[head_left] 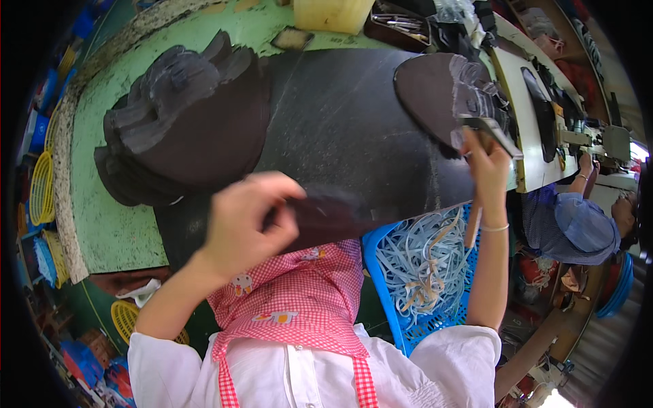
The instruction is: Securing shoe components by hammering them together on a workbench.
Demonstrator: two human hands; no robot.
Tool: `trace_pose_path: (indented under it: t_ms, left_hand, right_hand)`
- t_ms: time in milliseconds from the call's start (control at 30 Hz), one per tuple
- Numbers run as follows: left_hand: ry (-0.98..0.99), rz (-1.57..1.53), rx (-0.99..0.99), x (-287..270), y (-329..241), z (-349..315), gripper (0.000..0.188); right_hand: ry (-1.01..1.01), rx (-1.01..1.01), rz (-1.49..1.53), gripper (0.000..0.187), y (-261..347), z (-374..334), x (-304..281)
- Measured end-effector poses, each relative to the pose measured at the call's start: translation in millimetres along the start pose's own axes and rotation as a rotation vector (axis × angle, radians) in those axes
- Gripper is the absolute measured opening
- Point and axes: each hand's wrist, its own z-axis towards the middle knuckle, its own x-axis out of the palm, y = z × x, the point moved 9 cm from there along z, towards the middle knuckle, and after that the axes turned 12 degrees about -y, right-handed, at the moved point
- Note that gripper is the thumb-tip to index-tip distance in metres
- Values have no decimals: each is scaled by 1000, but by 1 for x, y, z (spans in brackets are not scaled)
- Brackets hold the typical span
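My left hand, a little blurred, pinches the edge of a dark brown flat piece at the near edge of the black work mat. In my right hand is a hammer, its metal head up beside the right pile and its wooden handle pointing down along my wrist. That right pile of dark brown pieces has grey, uneven edges. A larger stack of similar pieces lies on the mat's left part. What the pieces are made of I cannot tell.
Below the table's near edge, a blue basket holds pale strips. A yellow container, a box of tools and a small dark-rimmed tray stand at the back. A co-worker sits at a machine on the right.
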Motion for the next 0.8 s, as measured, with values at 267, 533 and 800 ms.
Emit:
trace_pose_path:
  t_ms: [267,533,800]
  left_hand:
    - [-195,547,162,-73,36,102,40]
    - [221,129,439,96,-7,105,46]
    - [459,1,457,148,-26,56,72]
  right_hand:
    - [-216,-87,-803,72,-88,121,-78]
    - [-5,-210,-150,51,17,51,-30]
    - [447,-35,163,50,21,-13,21]
